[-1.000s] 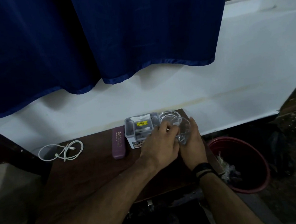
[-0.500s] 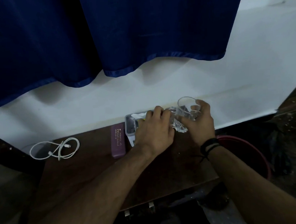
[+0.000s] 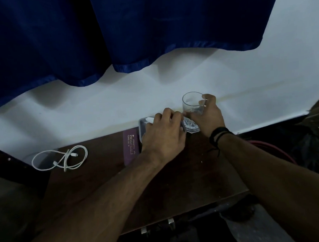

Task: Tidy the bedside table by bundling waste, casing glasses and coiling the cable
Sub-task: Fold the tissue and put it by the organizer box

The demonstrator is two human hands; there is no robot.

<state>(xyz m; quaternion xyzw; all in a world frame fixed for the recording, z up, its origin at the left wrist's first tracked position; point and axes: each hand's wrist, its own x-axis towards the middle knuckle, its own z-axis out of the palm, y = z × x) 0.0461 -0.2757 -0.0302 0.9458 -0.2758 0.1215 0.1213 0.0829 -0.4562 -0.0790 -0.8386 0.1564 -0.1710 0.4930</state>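
Tabletop (image 3: 176, 184) dim; right hand (image 3: 207, 116) grips glass (image 3: 193, 104) above crumpled wrapper (image 3: 191, 123); left hand (image 3: 163, 137) nearer it, fingers curled, grip unclear.

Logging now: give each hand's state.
Left hand: on the tray; grip hidden, cannot tell.
Right hand: holding the glass.

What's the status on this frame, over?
Right hand grips clear glass. Left hand over grey organiser tray. White cable coiled. Nothing in the way.
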